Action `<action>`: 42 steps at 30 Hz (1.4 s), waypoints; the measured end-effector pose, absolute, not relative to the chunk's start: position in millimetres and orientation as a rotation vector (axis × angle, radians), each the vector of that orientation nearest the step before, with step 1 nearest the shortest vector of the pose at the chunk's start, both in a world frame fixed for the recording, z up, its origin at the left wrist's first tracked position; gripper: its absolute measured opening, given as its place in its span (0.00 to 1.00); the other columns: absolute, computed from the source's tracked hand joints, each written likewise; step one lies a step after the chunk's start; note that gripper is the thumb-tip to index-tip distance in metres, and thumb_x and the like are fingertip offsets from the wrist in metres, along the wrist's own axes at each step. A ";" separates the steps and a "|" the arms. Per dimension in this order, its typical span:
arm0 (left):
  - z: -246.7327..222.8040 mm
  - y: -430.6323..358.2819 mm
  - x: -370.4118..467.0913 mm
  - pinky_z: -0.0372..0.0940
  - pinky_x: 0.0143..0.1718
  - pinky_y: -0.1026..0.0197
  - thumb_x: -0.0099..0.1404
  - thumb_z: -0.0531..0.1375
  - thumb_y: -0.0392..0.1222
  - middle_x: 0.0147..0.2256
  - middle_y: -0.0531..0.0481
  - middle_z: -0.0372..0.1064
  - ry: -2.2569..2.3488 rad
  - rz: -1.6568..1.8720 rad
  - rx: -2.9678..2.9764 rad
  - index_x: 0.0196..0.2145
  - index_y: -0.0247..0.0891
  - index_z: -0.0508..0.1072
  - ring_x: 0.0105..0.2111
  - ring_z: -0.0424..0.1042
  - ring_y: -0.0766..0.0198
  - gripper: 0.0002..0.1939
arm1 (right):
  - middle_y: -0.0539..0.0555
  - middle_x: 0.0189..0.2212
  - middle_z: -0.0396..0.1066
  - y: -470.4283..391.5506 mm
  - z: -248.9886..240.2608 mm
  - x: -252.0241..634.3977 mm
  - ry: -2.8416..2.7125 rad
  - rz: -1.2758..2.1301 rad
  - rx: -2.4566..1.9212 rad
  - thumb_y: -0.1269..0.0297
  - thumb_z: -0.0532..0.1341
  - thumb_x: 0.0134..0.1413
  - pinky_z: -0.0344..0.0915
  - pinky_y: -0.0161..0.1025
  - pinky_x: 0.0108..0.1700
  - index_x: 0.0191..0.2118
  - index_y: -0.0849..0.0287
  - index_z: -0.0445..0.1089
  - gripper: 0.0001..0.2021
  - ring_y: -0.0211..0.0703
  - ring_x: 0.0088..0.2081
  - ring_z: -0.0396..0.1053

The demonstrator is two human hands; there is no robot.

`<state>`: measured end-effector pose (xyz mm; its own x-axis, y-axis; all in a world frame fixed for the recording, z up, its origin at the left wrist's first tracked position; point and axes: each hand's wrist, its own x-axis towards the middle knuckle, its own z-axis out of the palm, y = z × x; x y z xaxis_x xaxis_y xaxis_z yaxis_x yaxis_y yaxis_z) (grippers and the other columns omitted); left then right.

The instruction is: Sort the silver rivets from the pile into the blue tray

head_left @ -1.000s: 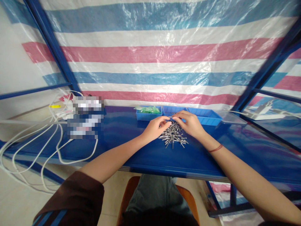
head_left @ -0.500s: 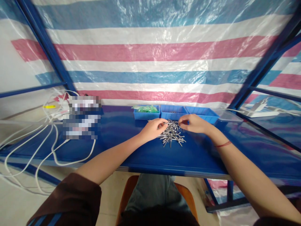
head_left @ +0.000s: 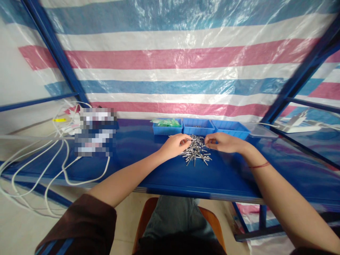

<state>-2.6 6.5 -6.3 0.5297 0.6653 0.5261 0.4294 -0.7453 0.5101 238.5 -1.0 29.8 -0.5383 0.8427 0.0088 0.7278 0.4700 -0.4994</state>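
A heap of thin silvery metal pins with thicker ends, resembling blind rivets (head_left: 196,156), lies on the blue table. At the heap's left side, my left hand (head_left: 174,146) is closed in a pinch, with the end of one pin at its fingertips. My right hand (head_left: 224,143) is at the right edge of the heap, thumb and fingers pinched together; whatever is between them is too small to make out. Just behind the heap stand a left blue bin (head_left: 168,131) holding green plastic packets (head_left: 167,123), a middle blue bin (head_left: 198,132) with a few small metal pieces, and a right blue bin (head_left: 233,132).
White cables (head_left: 65,166) loop over the table's left side near blurred-out items (head_left: 94,138). A clear plastic lid (head_left: 262,130) lies right of the bins. Blue frame posts (head_left: 294,74) flank a striped plastic sheet (head_left: 170,58). A white power strip (head_left: 302,125) sits at far right.
The whole view has shifted slightly. My right hand's fingertips are a little lower and closer together at the heap's edge. My left hand keeps its pinch in nearly the same place.
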 end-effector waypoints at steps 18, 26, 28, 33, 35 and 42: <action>2.6 1.3 -1.1 0.65 0.36 0.65 0.64 0.57 0.41 0.33 0.50 0.73 0.825 1.311 2.355 0.36 0.37 0.72 0.33 0.71 0.67 0.07 | 0.53 0.30 0.71 -16.1 23.1 183.2 -1.852 1.123 -1.097 0.49 0.62 0.48 0.56 0.33 0.25 0.35 0.61 0.68 0.18 0.34 0.26 0.63; 0.0 3.9 -1.9 0.65 0.35 0.64 0.64 0.56 0.40 0.34 0.50 0.72 0.847 1.322 2.388 0.38 0.37 0.72 0.31 0.69 0.68 0.07 | 0.51 0.26 0.68 -15.4 24.0 181.3 -1.760 1.077 -1.067 0.50 0.63 0.46 0.53 0.32 0.23 0.33 0.60 0.67 0.17 0.32 0.24 0.60; 0.3 4.0 -1.9 0.65 0.35 0.64 0.64 0.57 0.39 0.34 0.50 0.72 0.873 1.339 2.368 0.37 0.37 0.72 0.31 0.69 0.69 0.06 | 0.49 0.26 0.67 -14.2 23.8 181.9 -1.717 1.049 -1.029 0.52 0.65 0.44 0.55 0.33 0.24 0.34 0.60 0.66 0.16 0.32 0.24 0.60; 0.7 5.0 -2.3 0.65 0.36 0.63 0.64 0.57 0.39 0.34 0.50 0.71 0.902 1.328 2.365 0.36 0.36 0.72 0.32 0.69 0.68 0.06 | 0.47 0.25 0.65 -16.9 26.1 180.7 -1.783 0.955 -0.936 0.53 0.65 0.45 0.58 0.34 0.29 0.33 0.58 0.64 0.15 0.33 0.26 0.61; 0.5 5.8 -2.6 0.65 0.36 0.63 0.64 0.57 0.38 0.33 0.50 0.71 0.879 1.306 2.395 0.37 0.36 0.72 0.33 0.69 0.67 0.06 | 0.47 0.24 0.64 -19.5 26.8 179.5 -1.859 0.856 -0.933 0.52 0.64 0.47 0.58 0.35 0.29 0.32 0.58 0.64 0.15 0.34 0.26 0.59; -1.7 6.0 -1.9 0.65 0.40 0.61 0.68 0.52 0.41 0.38 0.47 0.69 0.808 1.291 2.447 0.46 0.37 0.69 0.37 0.69 0.66 0.12 | 0.50 0.24 0.64 -17.6 35.8 189.2 -1.834 0.545 -1.022 0.50 0.63 0.47 0.59 0.38 0.30 0.28 0.57 0.63 0.16 0.38 0.27 0.61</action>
<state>-1.9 6.0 -1.7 0.4512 0.5829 0.6757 0.3530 -0.8120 0.4648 189.2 -17.6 35.8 -0.2167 0.8303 0.5134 0.4149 0.5544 -0.7215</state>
